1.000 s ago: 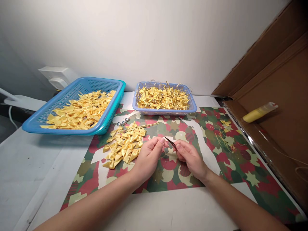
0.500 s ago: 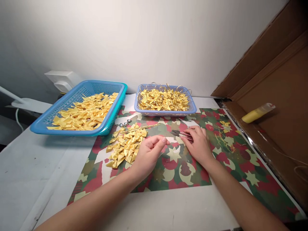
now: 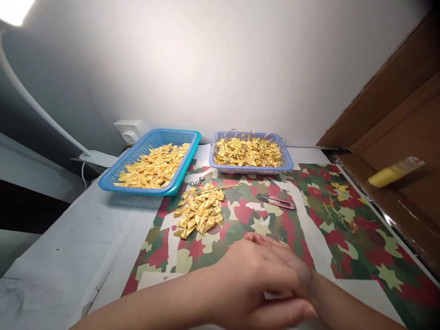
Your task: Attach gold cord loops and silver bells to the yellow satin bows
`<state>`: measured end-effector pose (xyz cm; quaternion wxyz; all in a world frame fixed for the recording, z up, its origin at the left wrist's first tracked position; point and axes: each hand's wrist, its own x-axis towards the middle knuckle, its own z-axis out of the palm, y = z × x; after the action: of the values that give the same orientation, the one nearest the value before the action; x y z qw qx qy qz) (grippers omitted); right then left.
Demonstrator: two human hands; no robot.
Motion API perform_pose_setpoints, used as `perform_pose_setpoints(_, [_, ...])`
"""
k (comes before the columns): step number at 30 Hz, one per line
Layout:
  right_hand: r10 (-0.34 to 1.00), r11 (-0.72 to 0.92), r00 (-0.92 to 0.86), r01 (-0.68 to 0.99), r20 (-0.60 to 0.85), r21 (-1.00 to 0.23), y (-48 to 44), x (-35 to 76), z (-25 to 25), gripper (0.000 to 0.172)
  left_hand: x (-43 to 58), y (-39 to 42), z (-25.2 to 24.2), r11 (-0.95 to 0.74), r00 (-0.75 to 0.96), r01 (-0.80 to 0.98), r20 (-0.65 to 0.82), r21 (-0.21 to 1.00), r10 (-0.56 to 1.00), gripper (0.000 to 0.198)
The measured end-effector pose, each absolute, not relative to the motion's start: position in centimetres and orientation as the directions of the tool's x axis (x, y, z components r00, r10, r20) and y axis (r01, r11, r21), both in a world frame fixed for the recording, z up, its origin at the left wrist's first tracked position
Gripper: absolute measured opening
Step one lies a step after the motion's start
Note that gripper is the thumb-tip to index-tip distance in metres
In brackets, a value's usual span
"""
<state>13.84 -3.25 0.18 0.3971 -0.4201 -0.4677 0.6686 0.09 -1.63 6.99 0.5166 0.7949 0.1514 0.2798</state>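
My left hand (image 3: pixel 256 277) is at the near edge of the patterned sheet, laid across my right hand (image 3: pixel 297 263). Its thumb is stretched out to the right, apart from the fingers, and no object shows in it. Most of my right hand lies behind the left and is smeared by motion, so its grip is hidden. Beyond the hands, thread snips (image 3: pixel 277 202) with a reddish handle lie on the sheet. To their left is a pile of yellow ribbon bows (image 3: pixel 201 213), with gold cords (image 3: pixel 227 186) across its top and several small silver bells (image 3: pixel 196 182) behind it.
A blue basket (image 3: pixel 113 187) of yellow bows stands at back left, a smaller purple-blue basket (image 3: pixel 254 170) of corded bows at back centre. Thread scraps (image 3: pixel 338 213) lie right, beside a cardboard wall (image 3: pixel 405 119) and a yellow tube (image 3: pixel 395 173). A white lamp (image 3: pixel 44 112) stands left.
My right hand has let go of the snips, which now lie on the sheet. Both hands have come back towards me and together. The view has tilted up and shifted left.
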Motion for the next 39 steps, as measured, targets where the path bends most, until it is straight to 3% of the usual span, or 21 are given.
perform_pose_setpoints(2, [0.867,-0.434,-0.392,-0.297,-0.306,-0.851,-2.9,14.1,0.4,0.033,0.3,-1.8,6.7,-0.494,0.818,-0.027,0.303,0.869,0.489,0.026])
perform_pose_setpoints(4, [0.797,-0.598,-0.433,-0.473,-0.42,-0.647,-2.5,14.4,0.6,0.026,0.5,-1.9,6.2,-0.544,0.82,-0.014,0.321,0.839,0.474,0.028])
perform_pose_setpoints(6, [0.773,-0.63,-0.409,-0.581,-0.484,-0.515,-2.1,14.7,0.6,0.022,0.7,-2.0,5.4,-0.594,0.816,-0.02,0.357,0.804,0.456,0.029])
perform_pose_setpoints(8, [0.777,-0.614,-0.38,-0.631,-0.502,-0.474,-1.6,15.0,0.7,0.024,1.0,-2.2,4.2,-0.655,0.824,-0.041,0.396,0.755,0.405,0.029])
perform_pose_setpoints(13, [0.858,-0.493,-0.243,-0.633,-0.452,-0.597,-0.2,15.9,0.7,0.029,2.0,-3.1,1.2,-0.807,0.888,-0.042,0.393,0.589,0.241,0.021])
perform_pose_setpoints(17, [0.918,-0.378,-0.12,-0.545,-0.377,-0.748,0.4,16.3,0.7,0.03,0.7,-1.7,1.9,-0.894,0.865,0.062,0.424,0.443,0.269,0.018])
perform_pose_setpoints(19, [0.946,-0.298,-0.037,-0.481,-0.321,-0.824,0.6,16.6,0.8,0.034,-1.2,0.5,2.8,-0.857,0.8,0.307,0.375,0.414,0.468,0.037])
perform_pose_setpoints(21, [0.965,-0.226,0.032,-0.394,-0.259,-0.891,0.7,16.9,0.7,0.038,-3.5,3.4,3.3,-0.671,0.605,0.68,0.291,0.295,0.741,0.027])
perform_pose_setpoints(23, [0.976,-0.178,0.062,-0.309,-0.207,-0.934,0.7,17.0,0.5,0.039,-5.5,6.0,3.4,-0.517,0.489,0.844,0.192,0.143,0.851,0.024])
perform_pose_setpoints(30, [0.988,-0.156,-0.013,-0.201,-0.157,-0.967,0.6,16.4,-1.0,0.035,-7.2,9.2,2.9,-0.602,0.598,0.796,0.071,0.064,0.798,0.008])
perform_pose_setpoints(39, [0.99,-0.133,0.03,-0.194,-0.141,-0.972,0.8,16.5,-1.4,0.032,-7.8,9.2,3.8,-0.583,0.564,0.805,0.162,0.111,0.809,0.005])
